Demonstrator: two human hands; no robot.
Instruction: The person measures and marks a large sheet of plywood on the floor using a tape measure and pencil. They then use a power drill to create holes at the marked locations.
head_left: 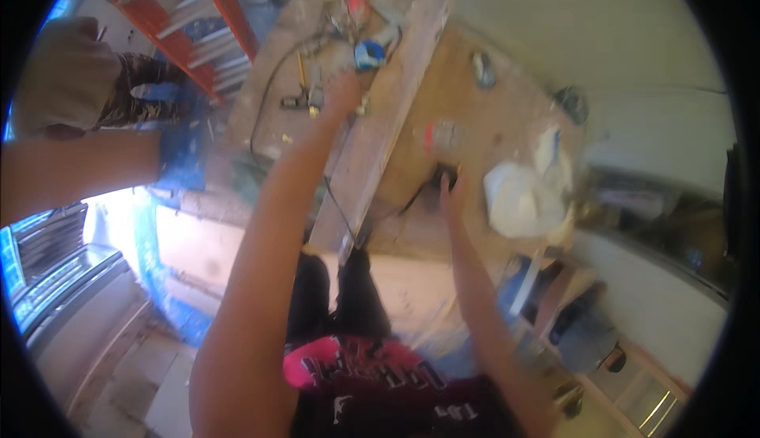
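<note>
A long wooden board [378, 141] lies lengthwise over the brown worktable in front of me. My left hand [344, 94] is at the board's left edge, just nearer than a blue-and-white tape measure [370, 54]; blur hides its fingers. To the right of the board, my right hand [451, 191] is closed on a small black object [443, 175], whose exact kind is not clear. A dark strap or cord trails from it towards the board. A clear plastic jar with a red lid [447, 136] lies just beyond that hand.
A hammer-like tool [295, 101] and several other tools lie left of the board, near a dark cord. A white bag [514, 204] sits at the table's right. An orange ladder [226, 18] stands far left, near another person [67, 82]. Another forearm [87, 167] enters from the left.
</note>
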